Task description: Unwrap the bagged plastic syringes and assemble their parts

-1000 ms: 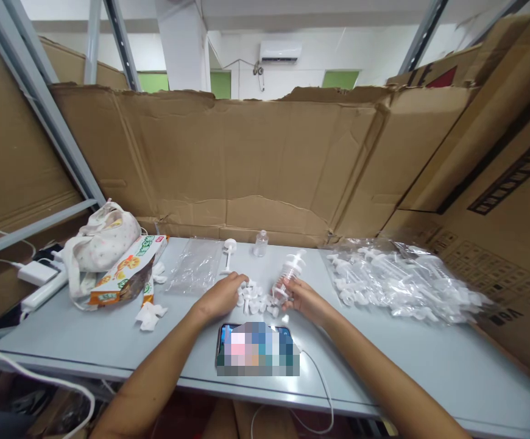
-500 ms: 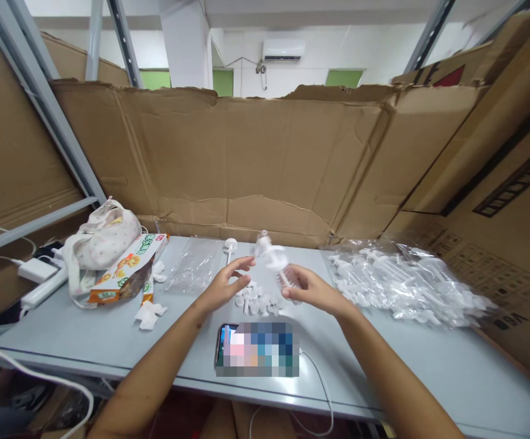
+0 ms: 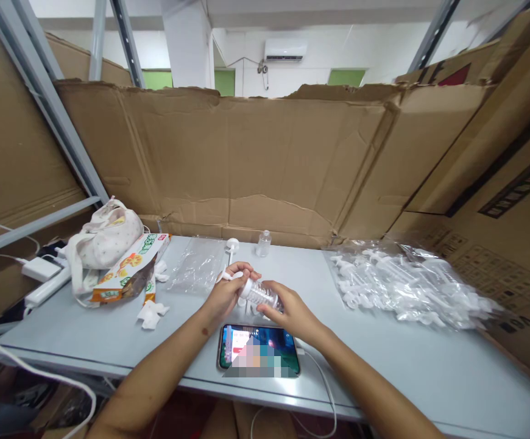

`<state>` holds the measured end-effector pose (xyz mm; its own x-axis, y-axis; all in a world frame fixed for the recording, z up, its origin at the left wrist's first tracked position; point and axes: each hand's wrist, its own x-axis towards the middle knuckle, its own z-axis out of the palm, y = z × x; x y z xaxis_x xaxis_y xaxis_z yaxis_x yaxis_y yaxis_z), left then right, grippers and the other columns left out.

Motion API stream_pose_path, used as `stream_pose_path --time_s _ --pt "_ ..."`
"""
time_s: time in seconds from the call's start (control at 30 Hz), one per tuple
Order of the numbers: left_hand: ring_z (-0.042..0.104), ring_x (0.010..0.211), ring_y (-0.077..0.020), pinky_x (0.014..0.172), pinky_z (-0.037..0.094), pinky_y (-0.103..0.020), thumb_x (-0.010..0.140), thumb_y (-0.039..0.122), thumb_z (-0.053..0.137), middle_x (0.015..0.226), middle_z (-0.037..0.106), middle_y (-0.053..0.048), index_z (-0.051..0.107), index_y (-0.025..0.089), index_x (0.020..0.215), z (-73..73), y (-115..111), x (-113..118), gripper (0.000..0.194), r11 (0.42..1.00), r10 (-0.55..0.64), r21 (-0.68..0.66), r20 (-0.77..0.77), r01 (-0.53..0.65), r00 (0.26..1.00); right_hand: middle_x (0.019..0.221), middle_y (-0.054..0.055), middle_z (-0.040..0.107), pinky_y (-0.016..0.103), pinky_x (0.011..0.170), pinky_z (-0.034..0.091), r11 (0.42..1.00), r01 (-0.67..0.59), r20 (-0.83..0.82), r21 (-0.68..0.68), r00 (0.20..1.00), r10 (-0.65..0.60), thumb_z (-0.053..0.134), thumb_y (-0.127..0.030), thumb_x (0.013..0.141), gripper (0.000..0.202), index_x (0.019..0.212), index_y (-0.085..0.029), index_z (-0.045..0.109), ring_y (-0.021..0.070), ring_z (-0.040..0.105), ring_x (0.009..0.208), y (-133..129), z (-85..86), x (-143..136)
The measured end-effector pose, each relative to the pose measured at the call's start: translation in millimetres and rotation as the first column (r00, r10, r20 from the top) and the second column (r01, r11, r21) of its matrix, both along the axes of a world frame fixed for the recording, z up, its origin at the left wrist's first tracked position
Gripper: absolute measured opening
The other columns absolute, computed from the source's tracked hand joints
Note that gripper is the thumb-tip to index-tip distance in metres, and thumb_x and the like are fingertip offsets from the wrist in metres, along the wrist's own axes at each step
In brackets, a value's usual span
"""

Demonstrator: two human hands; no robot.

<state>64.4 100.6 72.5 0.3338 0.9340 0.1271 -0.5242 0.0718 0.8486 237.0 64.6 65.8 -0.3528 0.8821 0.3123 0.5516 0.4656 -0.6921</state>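
Observation:
Above the table, a small clear ribbed plastic bottle (image 3: pixel 264 295) lies tilted between my hands, its white top pointing left. My right hand (image 3: pixel 292 310) is closed around the bottle's lower end. My left hand (image 3: pixel 226 291) grips the white plastic top (image 3: pixel 243 285), and a thin white part sticks out past its fingers. Beneath both hands are small white plastic pieces (image 3: pixel 247 307), partly hidden. Farther back stands another clear bottle (image 3: pixel 264 244). Beside it is a white round-headed part with a stem (image 3: pixel 232 245).
A phone (image 3: pixel 260 350) with a cable lies at the near edge. On the right is a clear bag of white parts (image 3: pixel 402 283). Flat plastic bags (image 3: pixel 196 265), a snack packet (image 3: pixel 130 268), crumpled tissue (image 3: pixel 152 314) and a cloth bag (image 3: pixel 105 238) occupy the left. Cardboard (image 3: pixel 265 158) walls the back.
My right hand has moved left and down toward my left hand. My left hand, open before, has closed on the white top. The back bottle shows more fully.

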Motion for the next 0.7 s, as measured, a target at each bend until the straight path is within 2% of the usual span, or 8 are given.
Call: stream_pose_path --time_s 0.2,0.3,0.37,0.47,0.53,0.6,0.63,0.7 --pt "0.063 0.073 -0.0152 0.068 0.046 -0.026 0.066 0.039 0.075 0.075 0.066 -0.001 0.055 0.017 0.088 3.3 -0.6 1.9 0.037 0.986 0.118 -0.116 -0.037 -0.122 0.992 0.106 0.011 0.062 0.038 0.075 0.048 0.973 0.100 0.187 0.210 0.972 -0.140 0.056 -0.043 0.082 0.044 0.122 -0.023 0.050 0.0267 0.062 0.090 -3.3 -7.5 -5.4" --pt "0.064 0.072 -0.0160 0.069 0.046 -0.027 0.064 0.040 0.076 0.077 0.067 -0.002 0.054 0.017 0.089 4.9 0.2 1.2 0.040 0.985 0.114 -0.126 -0.058 -0.121 0.992 0.102 0.010 0.061 0.037 0.073 0.049 0.966 0.101 0.214 0.239 0.965 -0.154 0.055 -0.043 0.083 0.044 0.122 -0.024 0.048 0.0259 0.062 0.087 -2.4 -7.2 -6.8" --pt "0.064 0.077 -0.0178 0.072 0.046 -0.028 0.065 0.041 0.076 0.080 0.067 -0.003 0.053 0.017 0.089 6.1 0.3 -0.8 0.040 0.992 0.078 -0.089 -0.075 -0.084 0.994 0.100 0.009 0.061 0.037 0.073 0.049 0.970 0.092 0.185 0.226 0.973 -0.136 0.056 -0.044 0.083 0.044 0.120 -0.024 0.048 0.0254 0.061 0.086 -1.8 -5.0 -6.3" --pt "0.061 0.098 -0.0215 0.082 0.045 -0.032 0.069 0.039 0.074 0.096 0.067 -0.006 0.052 0.020 0.099 9.4 -0.1 -8.2 0.042 0.998 0.029 0.056 -0.105 -0.023 0.994 0.099 0.008 0.061 0.036 0.076 0.048 0.976 0.072 0.082 0.205 0.993 -0.091 0.060 -0.045 0.080 0.043 0.115 -0.023 0.051 0.0244 0.060 0.088 -0.4 -0.2 -3.1" --pt "0.055 0.110 -0.0240 0.089 0.043 -0.035 0.067 0.039 0.075 0.114 0.062 -0.008 0.047 0.024 0.116 13.2 -0.2 -16.2 0.059 0.986 -0.032 0.157 -0.158 0.057 0.987 0.101 0.009 0.061 0.036 0.078 0.047 0.978 0.071 0.001 0.196 0.997 -0.073 0.063 -0.045 0.078 0.041 0.111 -0.023 0.053 0.0244 0.059 0.090 1.8 2.6 0.7" --pt "0.053 0.114 -0.0261 0.092 0.042 -0.037 0.061 0.044 0.079 0.125 0.055 -0.011 0.036 0.027 0.131 18.0 0.6 -24.5 0.084 0.963 -0.118 0.209 -0.235 0.168 0.965 0.104 0.009 0.062 0.036 0.079 0.047 0.980 0.093 -0.083 0.178 0.993 -0.079 0.064 -0.044 0.077 0.040 0.108 -0.022 0.054 0.0250 0.059 0.093 5.1 4.4 5.6" --pt "0.053 0.113 -0.0265 0.092 0.041 -0.038 0.061 0.049 0.077 0.127 0.053 -0.012 0.033 0.027 0.134 20.5 1.5 -28.3 0.089 0.953 -0.144 0.221 -0.269 0.207 0.952 0.106 0.009 0.062 0.036 0.078 0.047 0.981 0.110 -0.126 0.159 0.988 -0.090 0.065 -0.044 0.076 0.040 0.107 -0.022 0.054 0.0253 0.059 0.095 6.9 4.9 8.3" --pt "0.054 0.109 -0.0252 0.091 0.042 -0.036 0.069 0.061 0.064 0.125 0.054 -0.013 0.040 0.023 0.132 24.8 4.6 -33.9 0.078 0.950 -0.114 0.242 -0.324 0.199 0.939 0.111 0.010 0.060 0.033 0.073 0.048 0.985 0.144 -0.198 0.097 0.972 -0.122 0.067 -0.044 0.074 0.043 0.108 -0.022 0.053 0.0247 0.059 0.093 10.2 5.9 13.4"
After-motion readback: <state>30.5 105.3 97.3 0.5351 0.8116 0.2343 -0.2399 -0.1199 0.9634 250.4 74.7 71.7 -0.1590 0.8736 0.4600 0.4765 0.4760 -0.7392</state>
